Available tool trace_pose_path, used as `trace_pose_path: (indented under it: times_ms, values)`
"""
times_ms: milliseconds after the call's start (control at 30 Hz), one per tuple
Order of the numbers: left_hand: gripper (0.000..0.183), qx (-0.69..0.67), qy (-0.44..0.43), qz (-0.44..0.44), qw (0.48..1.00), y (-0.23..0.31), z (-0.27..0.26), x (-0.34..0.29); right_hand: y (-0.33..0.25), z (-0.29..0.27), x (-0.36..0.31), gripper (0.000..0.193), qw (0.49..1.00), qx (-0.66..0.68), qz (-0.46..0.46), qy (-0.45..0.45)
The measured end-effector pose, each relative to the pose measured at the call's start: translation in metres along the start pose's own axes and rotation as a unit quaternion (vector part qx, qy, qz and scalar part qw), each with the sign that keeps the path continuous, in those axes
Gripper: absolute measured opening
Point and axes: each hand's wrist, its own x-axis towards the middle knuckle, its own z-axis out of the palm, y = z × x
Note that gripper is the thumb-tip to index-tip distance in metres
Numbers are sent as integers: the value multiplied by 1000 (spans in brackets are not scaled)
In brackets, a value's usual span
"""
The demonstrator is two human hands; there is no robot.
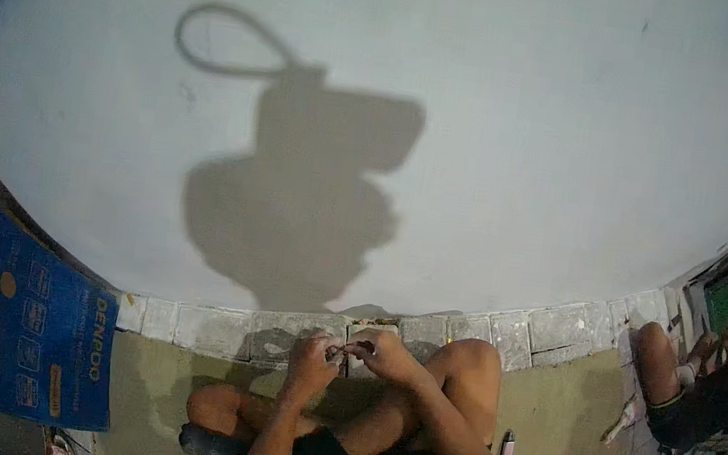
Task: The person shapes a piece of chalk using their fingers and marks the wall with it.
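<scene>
My left hand (311,368) is raised in front of my crossed legs, its fingers curled in a pinch. Close beside it, my right hand (386,357) is also closed, thumb and fingers brought together toward the left fingertips. Something small and dark seems to sit where the fingertips meet, too tiny to name. Behind both hands runs a row of grey paving blocks (221,331) along the foot of the wall. Small reddish and green bits lie on the blocks just beyond my right hand.
A pale wall (559,181) with a large shadow rises ahead. At left stands a blue printed cardboard box (73,344). A pink and black pen-like object (506,453) lies right of my knee on the tan floor mat (542,424). Another person (688,389) sits at far right.
</scene>
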Motion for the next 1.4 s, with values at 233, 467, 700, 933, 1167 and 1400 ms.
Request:
trace_pose_path:
  times_ms: [233, 467, 700, 933, 1167, 1400]
  values:
    - [14, 35, -45, -67, 996, -12, 19, -4, 9, 5, -5, 16, 987, -51, 84, -123]
    - [19, 6, -98, -189, 977, -22, 28, -2, 27, 13, -7, 15, 987, -47, 66, -139]
    - [16, 111, 18, 12, 994, -15, 18, -5, 73, 40, -11, 12, 987, -92, 61, -121]
    - [22, 11, -33, -134, 990, -43, 33, -4, 49, 22, -14, 12, 997, 23, -6, -69]
    - [48, -66, 92, -27, 993, 65, -30, 6, 6, -7, -8, 18, 995, -49, 46, -70]
    - [57, -761, 211, 203, 579, 290, -132, -24, 9, 2, -9, 20, 996, -22, 56, -63]
